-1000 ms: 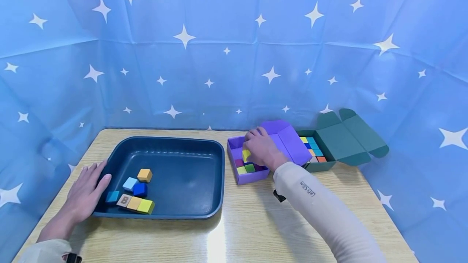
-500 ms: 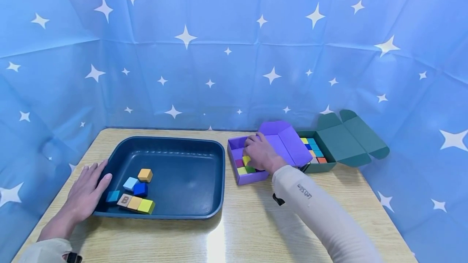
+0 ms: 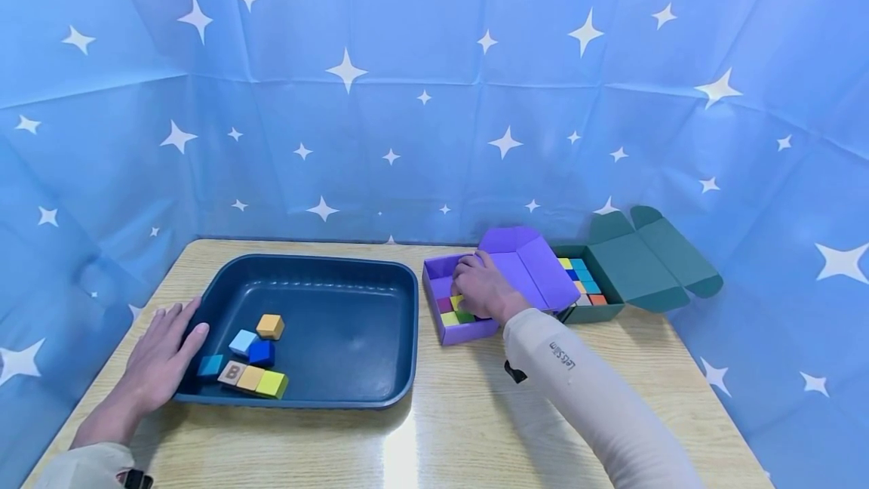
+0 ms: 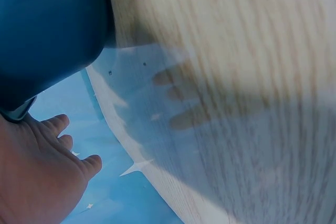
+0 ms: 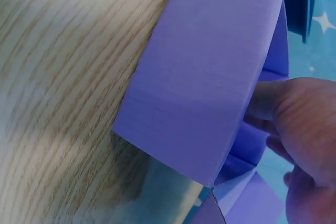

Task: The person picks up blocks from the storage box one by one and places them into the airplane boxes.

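Observation:
My left hand (image 3: 158, 359) rests on the left rim of a dark blue tray (image 3: 353, 404), fingers stretched out along it. In the left wrist view, this hand (image 4: 47, 166) lies beside the tray's outer wall (image 4: 52, 30). My right hand (image 3: 485, 287) reaches down into an open purple box (image 3: 468, 333), its fingertips on a yellow block (image 3: 457, 302) mostly hidden by the hand. Green and maroon blocks (image 3: 443, 304) sit around it in the box. The right wrist view shows the fingers of this hand (image 5: 310, 129) going behind the purple box's wall (image 5: 199, 72).
Several wooden blocks lie at the tray's left, among them an orange block (image 3: 270, 326), a dark blue block (image 3: 261, 353) and a letter B block (image 3: 231, 373). A green box (image 3: 597, 313) of coloured blocks stands at the right, its lid open. A starry curtain (image 3: 434, 157) surrounds the table.
My right hand has lowered the yellow block from above into the purple box, among the other blocks there. My left hand has stayed on the tray's rim.

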`<state>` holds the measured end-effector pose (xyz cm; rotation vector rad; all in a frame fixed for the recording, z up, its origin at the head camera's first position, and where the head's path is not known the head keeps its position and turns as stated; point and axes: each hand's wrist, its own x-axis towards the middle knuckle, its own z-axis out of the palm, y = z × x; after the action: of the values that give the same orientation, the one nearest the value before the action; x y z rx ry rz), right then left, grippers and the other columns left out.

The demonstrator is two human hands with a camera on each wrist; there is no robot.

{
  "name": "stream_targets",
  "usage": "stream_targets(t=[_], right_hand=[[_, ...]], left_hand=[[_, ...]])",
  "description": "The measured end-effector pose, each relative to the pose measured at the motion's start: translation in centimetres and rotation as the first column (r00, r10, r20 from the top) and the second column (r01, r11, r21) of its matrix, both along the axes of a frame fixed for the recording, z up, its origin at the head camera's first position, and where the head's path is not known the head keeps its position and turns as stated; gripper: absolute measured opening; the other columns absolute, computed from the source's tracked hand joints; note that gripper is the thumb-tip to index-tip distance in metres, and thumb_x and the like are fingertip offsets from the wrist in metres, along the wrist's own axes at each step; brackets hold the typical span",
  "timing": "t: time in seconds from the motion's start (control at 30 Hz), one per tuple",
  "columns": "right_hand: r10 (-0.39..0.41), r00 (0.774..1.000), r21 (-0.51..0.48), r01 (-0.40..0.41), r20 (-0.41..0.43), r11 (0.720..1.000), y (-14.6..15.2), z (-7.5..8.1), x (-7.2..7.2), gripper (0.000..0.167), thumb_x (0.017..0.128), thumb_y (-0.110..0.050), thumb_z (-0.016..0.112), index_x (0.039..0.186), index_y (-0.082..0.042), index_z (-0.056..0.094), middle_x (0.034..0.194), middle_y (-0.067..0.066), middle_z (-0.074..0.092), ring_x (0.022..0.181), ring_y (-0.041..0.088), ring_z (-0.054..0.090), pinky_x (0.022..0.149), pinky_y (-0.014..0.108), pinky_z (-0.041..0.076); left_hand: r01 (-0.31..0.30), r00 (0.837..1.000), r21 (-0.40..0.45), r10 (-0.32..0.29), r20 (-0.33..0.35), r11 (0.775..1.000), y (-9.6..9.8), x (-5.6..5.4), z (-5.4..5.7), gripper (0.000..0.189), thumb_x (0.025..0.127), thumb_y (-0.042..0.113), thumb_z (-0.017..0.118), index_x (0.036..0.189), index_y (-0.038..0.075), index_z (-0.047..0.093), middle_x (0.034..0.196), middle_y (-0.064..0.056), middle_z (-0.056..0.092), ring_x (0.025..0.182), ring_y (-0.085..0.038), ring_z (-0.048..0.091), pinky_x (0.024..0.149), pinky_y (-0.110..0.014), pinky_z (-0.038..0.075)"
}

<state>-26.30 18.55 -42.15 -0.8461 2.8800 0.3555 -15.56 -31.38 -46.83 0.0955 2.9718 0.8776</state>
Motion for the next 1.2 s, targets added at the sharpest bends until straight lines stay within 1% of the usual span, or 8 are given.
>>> stream_targets(t=[0.17, 0.3, 0.43, 0.53, 0.7, 0.9, 1.03, 1.2], right_hand=[[-0.002, 1.000, -0.015, 0.002, -0.029, 1.000, -0.4, 0.2, 0.0, 0.019, 0.087, -0.030, 0.072, 0.105, -0.023, 0.076, 0.128, 0.002, 0.064, 0.137, 0.029, 0.041, 0.120, 0.056, 0.017], [0.004, 0.995, -0.103, -0.014, -0.102, 0.995, -1.2, 0.9, 0.0, 0.019, 0.086, -0.027, 0.073, 0.103, -0.020, 0.076, 0.123, 0.003, 0.065, 0.135, 0.031, 0.043, 0.119, 0.056, 0.020], [0.021, 0.988, -0.187, -0.051, -0.155, 0.981, -3.3, 2.1, -0.1, 0.019, 0.087, -0.025, 0.072, 0.105, -0.020, 0.075, 0.123, 0.002, 0.065, 0.133, 0.028, 0.045, 0.119, 0.054, 0.022], [0.050, 0.981, -0.215, -0.091, -0.187, 0.972, -5.8, 2.5, -0.2, 0.023, 0.087, -0.028, 0.072, 0.109, -0.022, 0.073, 0.125, 0.000, 0.065, 0.132, 0.026, 0.046, 0.119, 0.051, 0.022], [0.120, 0.970, -0.187, -0.161, -0.213, 0.969, -10.9, 2.5, -0.1, 0.033, 0.085, -0.040, 0.073, 0.116, -0.028, 0.070, 0.128, -0.005, 0.062, 0.134, 0.021, 0.044, 0.120, 0.047, 0.021], [0.203, 0.967, -0.087, -0.217, -0.152, 0.972, -17.8, 1.9, 1.2, 0.037, 0.089, -0.050, 0.065, 0.123, -0.035, 0.065, 0.134, -0.010, 0.056, 0.139, 0.016, 0.037, 0.124, 0.045, 0.017], [0.216, 0.968, -0.060, -0.225, -0.127, 0.972, -21.4, 1.4, 2.0, 0.038, 0.090, -0.054, 0.061, 0.125, -0.039, 0.063, 0.138, -0.012, 0.054, 0.138, 0.013, 0.035, 0.123, 0.043, 0.017], [0.197, 0.973, -0.073, -0.207, -0.123, 0.976, -24.0, 0.9, 2.6, 0.038, 0.089, -0.058, 0.059, 0.123, -0.040, 0.064, 0.138, -0.013, 0.054, 0.138, 0.011, 0.035, 0.123, 0.042, 0.018]], left_hand=[[-0.002, 1.000, 0.002, 0.002, 0.003, 1.000, -0.1, 0.1, 0.0, 0.067, 0.105, 0.046, 0.026, 0.158, 0.011, 0.001, 0.156, -0.039, 0.001, 0.143, -0.055, -0.016, 0.106, -0.079, -0.006], [-0.005, 1.000, 0.000, 0.005, -0.007, 1.000, -0.1, 0.2, 0.0, 0.067, 0.105, 0.046, 0.026, 0.158, 0.012, 0.001, 0.156, -0.038, 0.000, 0.144, -0.054, -0.016, 0.106, -0.078, -0.006], [-0.012, 0.999, -0.004, 0.012, -0.031, 1.000, -0.1, 0.2, -0.1, 0.068, 0.105, 0.044, 0.028, 0.158, 0.011, 0.001, 0.156, -0.038, 0.001, 0.144, -0.054, -0.015, 0.107, -0.078, -0.007], [-0.017, 0.999, -0.005, 0.017, -0.036, 1.000, -0.2, 0.3, -0.2, 0.068, 0.105, 0.044, 0.028, 0.158, 0.011, 0.000, 0.156, -0.038, 0.000, 0.144, -0.053, -0.015, 0.108, -0.077, -0.008], [-0.019, 0.999, -0.010, 0.018, -0.033, 1.000, -0.3, 0.3, -0.2, 0.068, 0.105, 0.045, 0.028, 0.158, 0.012, -0.001, 0.156, -0.037, 0.001, 0.144, -0.053, -0.015, 0.108, -0.077, -0.007], [-0.021, 0.999, -0.013, 0.020, -0.035, 1.000, -0.3, 0.2, -0.2, 0.068, 0.105, 0.045, 0.028, 0.158, 0.011, 0.000, 0.156, -0.038, 0.002, 0.144, -0.053, -0.015, 0.108, -0.077, -0.006], [-0.020, 0.999, -0.007, 0.020, -0.034, 1.000, -0.1, 0.2, -0.2, 0.068, 0.105, 0.046, 0.028, 0.158, 0.012, 0.000, 0.157, -0.037, 0.002, 0.144, -0.053, -0.015, 0.108, -0.077, -0.006], [-0.016, 0.999, -0.003, 0.015, -0.034, 1.000, 0.2, 0.1, 0.0, 0.068, 0.105, 0.046, 0.028, 0.158, 0.012, 0.000, 0.157, -0.036, 0.002, 0.145, -0.052, -0.015, 0.108, -0.077, -0.006]])
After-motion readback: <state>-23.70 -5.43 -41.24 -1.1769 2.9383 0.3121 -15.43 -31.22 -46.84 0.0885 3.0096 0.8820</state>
